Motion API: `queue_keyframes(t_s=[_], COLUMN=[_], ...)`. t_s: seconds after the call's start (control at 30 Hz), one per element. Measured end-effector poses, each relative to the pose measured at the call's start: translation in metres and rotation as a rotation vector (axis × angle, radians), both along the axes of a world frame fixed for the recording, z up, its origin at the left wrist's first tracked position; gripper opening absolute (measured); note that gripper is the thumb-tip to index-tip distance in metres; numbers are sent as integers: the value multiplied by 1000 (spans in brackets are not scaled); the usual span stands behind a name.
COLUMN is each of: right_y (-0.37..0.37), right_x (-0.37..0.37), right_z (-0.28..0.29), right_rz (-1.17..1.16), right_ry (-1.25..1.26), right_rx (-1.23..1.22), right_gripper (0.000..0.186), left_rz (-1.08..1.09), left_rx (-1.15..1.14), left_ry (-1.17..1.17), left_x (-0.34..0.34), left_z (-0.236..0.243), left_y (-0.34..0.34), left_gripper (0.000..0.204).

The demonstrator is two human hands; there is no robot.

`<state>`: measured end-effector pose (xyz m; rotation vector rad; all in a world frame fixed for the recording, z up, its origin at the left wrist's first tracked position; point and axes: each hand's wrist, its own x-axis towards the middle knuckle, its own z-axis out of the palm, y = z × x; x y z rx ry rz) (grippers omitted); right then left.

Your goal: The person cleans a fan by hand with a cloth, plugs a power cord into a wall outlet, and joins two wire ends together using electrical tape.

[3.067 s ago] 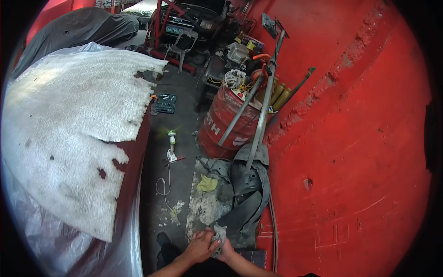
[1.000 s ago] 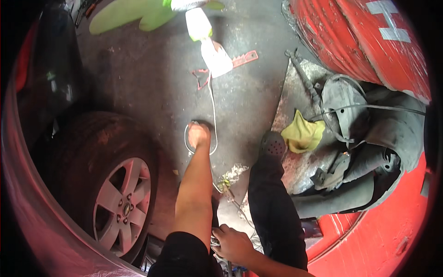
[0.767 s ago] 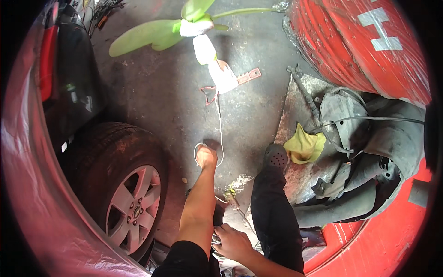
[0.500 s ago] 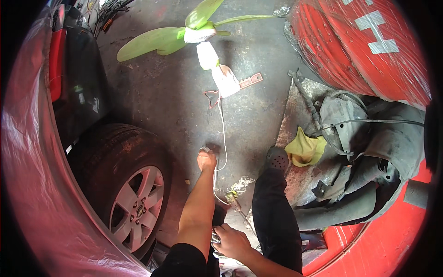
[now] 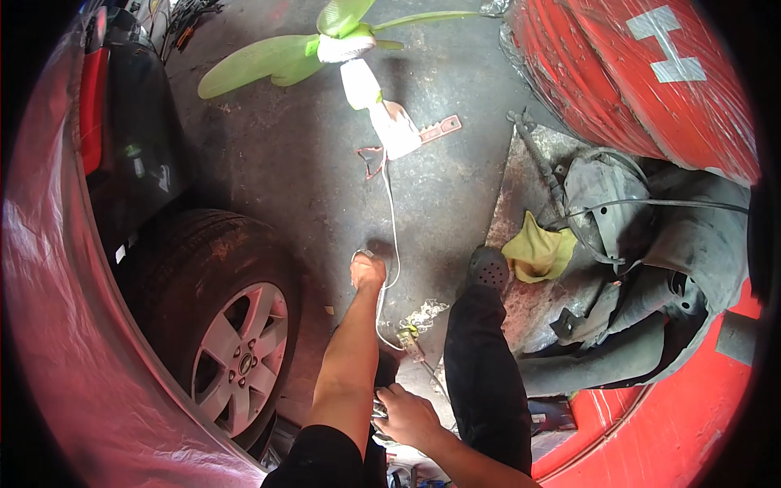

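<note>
My left hand (image 5: pixel 368 270) reaches forward, low over the floor beside a white cord (image 5: pixel 392 211). Its fingers are curled closed, and what they hold is hidden. Nearer my body, my right hand (image 5: pixel 409 417) is closed around a small shiny metallic thing (image 5: pixel 379 405), mostly covered by the fingers. Ahead stands a fan with green blades (image 5: pixel 260 68) and a white body (image 5: pixel 360 84). Its cord runs back past my left hand to a cord connector (image 5: pixel 412 345) joined to a dark cable. Pale scraps (image 5: pixel 427 313) lie beside the connector.
At left are a wheel (image 5: pixel 244 358) and plastic-draped bodywork (image 5: pixel 73 325). A yellow cloth (image 5: pixel 538 250) lies right of my shoe (image 5: pixel 490 268). Grey liner parts (image 5: pixel 602 366) sit by a red panel (image 5: pixel 643 431). A plastic-wrapped red panel (image 5: pixel 586 81) stands at far right.
The view has shifted slightly, so the fan and floor sit a little higher. My left hand has turned a little; my right hand stays closed in nearly the same place.
</note>
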<state>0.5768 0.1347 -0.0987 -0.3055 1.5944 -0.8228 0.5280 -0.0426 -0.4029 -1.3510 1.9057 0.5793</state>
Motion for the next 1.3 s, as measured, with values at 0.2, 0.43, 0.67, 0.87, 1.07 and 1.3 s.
queue_keyframes(t_s=[0.2,0.43,0.67,0.87,1.07,1.3], right_y=[-3,-4,-6,-25,-3,-9], right_x=[5,3,5,11,16,34], right_z=[0,-2,-1,2,-13,-11], right_rz=[-4,7,-30,-15,61,187], right_ry=[9,-40,11,-21,-54,-178], right_rx=[-12,-1,-44,-79,-3,-28], right_gripper=[47,48,46,47,40,42], left_rz=[117,180,167,-121,163,353], left_rx=[-4,90,15,-90,103,82], left_ry=[32,169,193,91,178,299], left_x=[15,28,17,53,-1,30], left_z=[-14,-24,-20,-65,-45,-28], left_y=[-13,-20,-28,-84,-26,-42], left_gripper=[32,32,31,21,19,24])
